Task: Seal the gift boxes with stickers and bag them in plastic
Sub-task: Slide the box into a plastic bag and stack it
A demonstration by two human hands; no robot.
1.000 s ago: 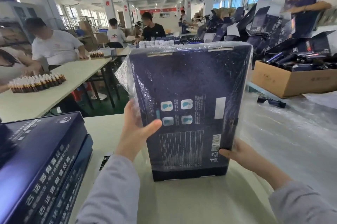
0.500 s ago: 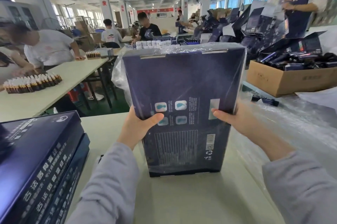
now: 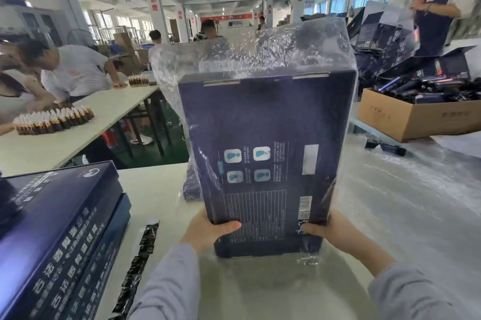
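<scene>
Your fingers are hidden behind the gift box (image 3: pixel 265 163), only the thumbs showing, and the print on its near panel is too blurred to read (the dark strip (image 3: pixel 138 262) on the table (image 3: pixel 156 189) beside the stacked boxes (image 3: pixel 59 228) is equally hard to make out). Your left hand (image 3: pixel 208 231) grips the lower left corner and your right hand (image 3: pixel 330 228) the lower right, each thumb curled onto the near face. The box stands upright between them, lower end at the table, inside the clear plastic bag (image 3: pixel 260 51), whose loose crinkled end rises above the box top.
</scene>
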